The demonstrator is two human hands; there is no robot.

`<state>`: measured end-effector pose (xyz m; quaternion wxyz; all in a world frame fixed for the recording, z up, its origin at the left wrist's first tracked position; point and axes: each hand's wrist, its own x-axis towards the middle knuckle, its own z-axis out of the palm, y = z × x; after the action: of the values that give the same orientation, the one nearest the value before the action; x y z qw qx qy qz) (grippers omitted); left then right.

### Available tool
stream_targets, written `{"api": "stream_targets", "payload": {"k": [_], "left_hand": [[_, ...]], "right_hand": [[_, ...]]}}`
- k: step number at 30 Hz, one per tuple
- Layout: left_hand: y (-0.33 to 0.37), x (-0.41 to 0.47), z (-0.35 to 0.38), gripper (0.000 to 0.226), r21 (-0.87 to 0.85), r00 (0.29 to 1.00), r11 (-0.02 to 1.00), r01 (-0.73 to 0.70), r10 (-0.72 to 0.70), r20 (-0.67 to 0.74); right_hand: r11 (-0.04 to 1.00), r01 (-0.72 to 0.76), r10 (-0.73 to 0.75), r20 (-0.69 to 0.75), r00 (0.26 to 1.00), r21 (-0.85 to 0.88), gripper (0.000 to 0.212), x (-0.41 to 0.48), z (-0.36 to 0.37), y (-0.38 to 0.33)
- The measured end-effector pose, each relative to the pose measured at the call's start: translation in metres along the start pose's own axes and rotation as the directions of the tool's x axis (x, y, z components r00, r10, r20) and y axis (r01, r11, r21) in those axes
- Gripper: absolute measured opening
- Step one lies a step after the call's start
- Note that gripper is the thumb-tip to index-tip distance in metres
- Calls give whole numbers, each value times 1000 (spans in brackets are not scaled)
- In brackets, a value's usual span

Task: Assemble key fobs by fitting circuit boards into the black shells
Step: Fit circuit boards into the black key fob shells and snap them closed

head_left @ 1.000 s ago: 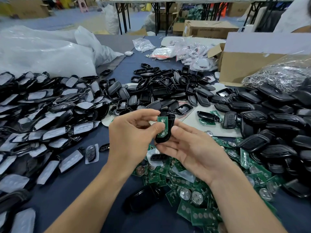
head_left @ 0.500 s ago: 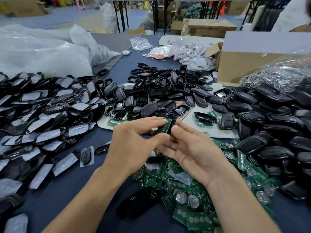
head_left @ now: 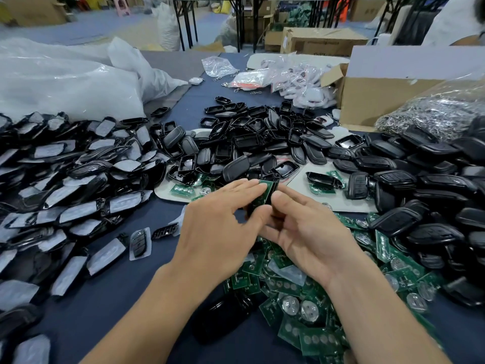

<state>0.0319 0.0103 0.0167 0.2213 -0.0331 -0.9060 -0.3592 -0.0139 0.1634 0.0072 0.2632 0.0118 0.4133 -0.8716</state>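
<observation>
We hold one black shell up between both our hands, with a green board lying in it. Our left hand pinches them. Its first finger lies along the top of the board and its thumb presses from the near side. Our right hand grips the other side, with its thumb up beside the board and its other fingers curled under the shell. Our fingers hide most of the shell, so we cannot tell if the board is all the way in.

We think both parts are small and very light. The shell looks hard and shiny, so it may slip in a loose hold. The board looks thin and stiff, and it may crack if we push hard in the middle. It seems best to hold the shell by its long sides and push the board down softly near its edges.

More green boards lie below our palms. More black shells are piled past our fingertips on the blue table.
</observation>
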Motion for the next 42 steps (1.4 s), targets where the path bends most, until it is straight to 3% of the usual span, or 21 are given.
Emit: {"api": "stream_targets", "payload": {"k": [3, 6, 11, 20, 27, 31, 34, 36, 38, 42], "left_hand": [[4, -1, 1, 41, 60, 999, 998, -32, 32, -9], [8, -3, -1, 42, 93, 999, 995, -40, 40, 5], [12, -4, -3, 42, 64, 999, 998, -10, 8, 40], [10, -3, -1, 43, 23, 998, 999, -45, 43, 53], [8, 0, -2, 33, 36, 999, 998, -43, 42, 26], [6, 2, -3, 31, -68, 999, 996, 50, -50, -5], [-1, 5, -3, 39, -212, 978, 959, 186, -203, -58], [-7, 11, -6, 45, -324, 962, 909, 262, -272, 15], [-10, 17, -8, 35, -447, 942, 829, 336, -303, 145], [-15, 21, -8, 16, -499, 895, 743, 447, -379, 236]], "right_hand": [[1000, 5, -6, -58, 998, -20, 42, 0, 2, 0], [996, 22, -27, -58, 998, -86, 18, -3, 7, 1], [985, 89, -100, -68, 993, -149, 39, -4, 11, 5], [963, 172, -192, -84, 978, -206, 38, -3, 14, 10], [888, 235, -297, -102, 950, -395, 27, 1, 14, 20], [859, 242, -293, -47, 955, -451, 23, 2, 13, 19], [839, 241, -274, 6, 962, -488, 32, 2, 13, 17], [768, 243, -288, 20, 957, -593, 35, 2, 12, 17], [687, 226, -295, 19, 955, -691, 38, 2, 11, 19], [613, 224, -331, 11, 944, -758, 40, 0, 11, 20]]}}
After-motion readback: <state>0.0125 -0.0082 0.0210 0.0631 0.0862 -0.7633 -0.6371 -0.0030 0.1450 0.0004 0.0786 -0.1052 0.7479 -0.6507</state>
